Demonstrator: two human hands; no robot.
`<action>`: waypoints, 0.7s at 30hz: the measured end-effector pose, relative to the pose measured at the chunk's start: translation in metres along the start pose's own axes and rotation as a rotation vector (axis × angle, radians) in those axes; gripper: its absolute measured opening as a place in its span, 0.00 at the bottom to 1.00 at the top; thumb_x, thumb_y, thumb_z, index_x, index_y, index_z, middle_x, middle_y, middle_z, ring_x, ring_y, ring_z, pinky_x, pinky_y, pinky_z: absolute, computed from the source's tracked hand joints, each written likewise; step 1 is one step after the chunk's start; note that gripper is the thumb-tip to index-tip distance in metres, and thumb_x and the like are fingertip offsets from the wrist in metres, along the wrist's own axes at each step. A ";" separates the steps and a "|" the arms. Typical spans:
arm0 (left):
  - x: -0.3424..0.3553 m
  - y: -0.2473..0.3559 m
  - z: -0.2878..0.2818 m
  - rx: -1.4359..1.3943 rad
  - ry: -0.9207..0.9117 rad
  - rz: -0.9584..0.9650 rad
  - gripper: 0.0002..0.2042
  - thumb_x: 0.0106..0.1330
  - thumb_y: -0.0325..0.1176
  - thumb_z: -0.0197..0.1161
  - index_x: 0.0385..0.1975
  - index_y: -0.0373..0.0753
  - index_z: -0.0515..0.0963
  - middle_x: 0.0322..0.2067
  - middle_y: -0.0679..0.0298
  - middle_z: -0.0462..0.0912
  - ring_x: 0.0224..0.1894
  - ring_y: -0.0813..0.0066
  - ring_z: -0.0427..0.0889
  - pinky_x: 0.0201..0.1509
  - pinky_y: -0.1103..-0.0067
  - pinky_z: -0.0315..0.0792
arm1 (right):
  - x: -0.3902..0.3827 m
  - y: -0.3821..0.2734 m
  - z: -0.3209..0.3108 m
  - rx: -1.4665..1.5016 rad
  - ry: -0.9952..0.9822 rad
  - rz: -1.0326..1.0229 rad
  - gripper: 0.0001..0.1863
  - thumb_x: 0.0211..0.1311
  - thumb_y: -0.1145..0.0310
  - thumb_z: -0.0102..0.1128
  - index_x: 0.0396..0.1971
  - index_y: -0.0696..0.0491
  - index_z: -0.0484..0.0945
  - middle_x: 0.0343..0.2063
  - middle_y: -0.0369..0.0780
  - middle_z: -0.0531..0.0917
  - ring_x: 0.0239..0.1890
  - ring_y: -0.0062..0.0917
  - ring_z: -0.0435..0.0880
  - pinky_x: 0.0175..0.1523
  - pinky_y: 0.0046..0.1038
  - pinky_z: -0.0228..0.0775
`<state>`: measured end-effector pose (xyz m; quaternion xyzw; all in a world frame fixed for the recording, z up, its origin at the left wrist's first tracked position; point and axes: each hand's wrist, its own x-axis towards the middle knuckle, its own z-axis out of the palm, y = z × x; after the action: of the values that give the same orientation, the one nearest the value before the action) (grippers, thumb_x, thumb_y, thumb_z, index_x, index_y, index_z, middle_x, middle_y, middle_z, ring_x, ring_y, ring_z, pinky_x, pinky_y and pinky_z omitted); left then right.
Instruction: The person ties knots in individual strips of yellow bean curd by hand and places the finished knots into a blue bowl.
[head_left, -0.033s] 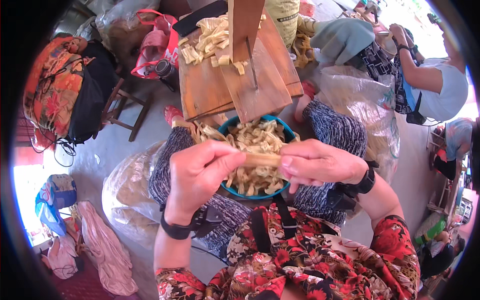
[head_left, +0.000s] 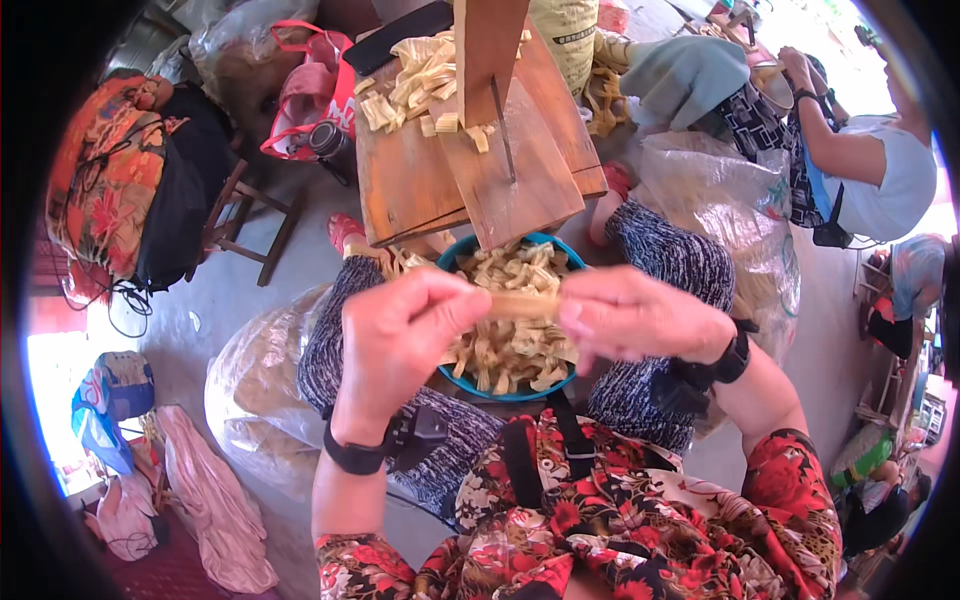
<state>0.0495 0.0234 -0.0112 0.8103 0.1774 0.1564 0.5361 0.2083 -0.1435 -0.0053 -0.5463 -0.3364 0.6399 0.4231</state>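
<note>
A pale yellow dried strip (head_left: 520, 307) is stretched level between my two hands over a blue basin (head_left: 470, 392) heaped with similar crinkled pieces (head_left: 505, 356). My left hand (head_left: 410, 325) pinches the strip's left end between thumb and fingers. My right hand (head_left: 630, 315), slightly blurred, grips the other end, its fingers curled. Beyond the basin is a wooden stand (head_left: 520, 200) with boards, an upright post (head_left: 485, 45) and a thin dark rod (head_left: 505, 145); more pale pieces (head_left: 405, 75) lie on its left part.
A plastic sack (head_left: 255, 390) is left of my legs, another (head_left: 750, 220) right. A co-worker (head_left: 855, 170) works at upper right. A red bag (head_left: 300, 90), bottle (head_left: 330, 145), wooden stool (head_left: 255, 220) and clothing pile (head_left: 110, 190) are at upper left.
Both hands still hold the strip in almost the same place. My fingers have shifted very slightly and look more blurred now.
</note>
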 end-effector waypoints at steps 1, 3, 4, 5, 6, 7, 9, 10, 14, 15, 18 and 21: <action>0.009 -0.001 0.003 -0.068 0.036 -0.168 0.05 0.54 0.28 0.64 0.25 0.34 0.79 0.18 0.70 0.78 0.21 0.87 0.72 0.25 0.87 0.66 | 0.004 -0.001 -0.003 -0.037 0.140 -0.057 0.18 0.64 0.55 0.45 0.26 0.56 0.70 0.18 0.30 0.69 0.19 0.12 0.69 0.24 0.16 0.61; 0.035 -0.004 0.006 -0.074 0.065 -0.199 0.06 0.55 0.31 0.63 0.25 0.34 0.78 0.18 0.71 0.77 0.20 0.89 0.69 0.23 0.88 0.64 | 0.023 0.004 -0.019 -0.112 0.367 -0.235 0.19 0.62 0.54 0.49 0.26 0.57 0.71 0.19 0.31 0.70 0.21 0.12 0.68 0.24 0.19 0.63; 0.049 -0.008 0.008 -0.043 0.100 -0.206 0.07 0.55 0.32 0.63 0.25 0.34 0.78 0.17 0.70 0.77 0.20 0.89 0.70 0.23 0.87 0.65 | 0.034 0.005 -0.028 -0.299 0.533 -0.286 0.16 0.61 0.57 0.50 0.26 0.57 0.71 0.17 0.34 0.71 0.20 0.17 0.71 0.25 0.22 0.65; 0.060 -0.013 0.010 -0.012 0.134 -0.214 0.09 0.54 0.34 0.64 0.24 0.33 0.78 0.16 0.70 0.77 0.19 0.88 0.70 0.24 0.86 0.65 | 0.045 0.005 -0.036 -0.489 0.697 -0.336 0.14 0.61 0.59 0.50 0.26 0.56 0.71 0.15 0.37 0.73 0.18 0.22 0.74 0.26 0.26 0.67; 0.072 -0.017 0.014 -0.016 0.128 -0.217 0.09 0.54 0.34 0.64 0.24 0.33 0.78 0.16 0.70 0.77 0.19 0.88 0.70 0.24 0.86 0.65 | 0.058 0.008 -0.043 -0.488 0.700 -0.329 0.14 0.61 0.59 0.50 0.26 0.56 0.71 0.15 0.37 0.73 0.18 0.22 0.74 0.26 0.26 0.67; 0.081 -0.018 0.017 0.051 0.165 -0.205 0.10 0.54 0.35 0.64 0.24 0.33 0.78 0.15 0.69 0.76 0.19 0.88 0.70 0.23 0.85 0.65 | 0.068 0.009 -0.047 -0.673 0.854 -0.424 0.12 0.58 0.61 0.51 0.26 0.56 0.72 0.15 0.41 0.75 0.19 0.29 0.76 0.26 0.29 0.68; 0.089 -0.025 0.021 0.120 0.204 -0.195 0.11 0.54 0.36 0.64 0.23 0.34 0.78 0.14 0.68 0.75 0.19 0.88 0.69 0.23 0.84 0.65 | 0.074 0.009 -0.048 -0.858 1.001 -0.520 0.10 0.56 0.63 0.52 0.26 0.55 0.73 0.15 0.44 0.76 0.20 0.36 0.78 0.27 0.33 0.69; 0.090 -0.032 0.023 0.156 0.246 -0.131 0.11 0.54 0.37 0.63 0.23 0.34 0.78 0.14 0.67 0.75 0.18 0.87 0.69 0.23 0.83 0.65 | 0.074 0.009 -0.046 -0.957 1.057 -0.456 0.09 0.54 0.64 0.53 0.26 0.54 0.73 0.16 0.45 0.77 0.21 0.39 0.78 0.27 0.35 0.69; 0.077 -0.045 0.010 0.043 0.253 -0.143 0.11 0.57 0.37 0.62 0.23 0.35 0.78 0.12 0.75 0.69 0.15 0.93 0.62 0.17 0.90 0.54 | 0.054 0.006 -0.047 -0.927 1.065 -0.340 0.16 0.55 0.56 0.53 0.21 0.55 0.76 0.22 0.44 0.79 0.25 0.37 0.79 0.30 0.34 0.69; 0.070 -0.039 0.009 -0.138 0.146 -0.294 0.11 0.58 0.38 0.62 0.24 0.36 0.77 0.12 0.75 0.68 0.13 0.92 0.61 0.16 0.91 0.53 | 0.044 0.006 -0.043 -0.967 1.020 -0.392 0.19 0.56 0.52 0.53 0.23 0.56 0.77 0.24 0.43 0.79 0.26 0.35 0.79 0.31 0.32 0.69; 0.046 0.001 0.015 -0.403 -0.050 -0.419 0.10 0.59 0.37 0.61 0.30 0.36 0.76 0.16 0.71 0.72 0.13 0.90 0.64 0.15 0.92 0.55 | 0.035 0.000 -0.009 -0.574 0.787 -0.529 0.13 0.58 0.60 0.57 0.32 0.56 0.79 0.24 0.39 0.77 0.26 0.20 0.76 0.31 0.21 0.67; 0.021 0.024 0.013 -0.506 -0.121 -0.343 0.09 0.59 0.35 0.60 0.33 0.35 0.76 0.20 0.69 0.75 0.15 0.88 0.69 0.18 0.92 0.61 | 0.024 0.005 0.004 0.137 0.720 -0.496 0.10 0.60 0.67 0.54 0.33 0.60 0.76 0.25 0.37 0.78 0.27 0.18 0.77 0.33 0.18 0.70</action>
<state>0.0766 0.0132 0.0074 0.6171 0.2350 0.0545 0.7490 0.2025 -0.1237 -0.0189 -0.6079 -0.2454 0.3084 0.6893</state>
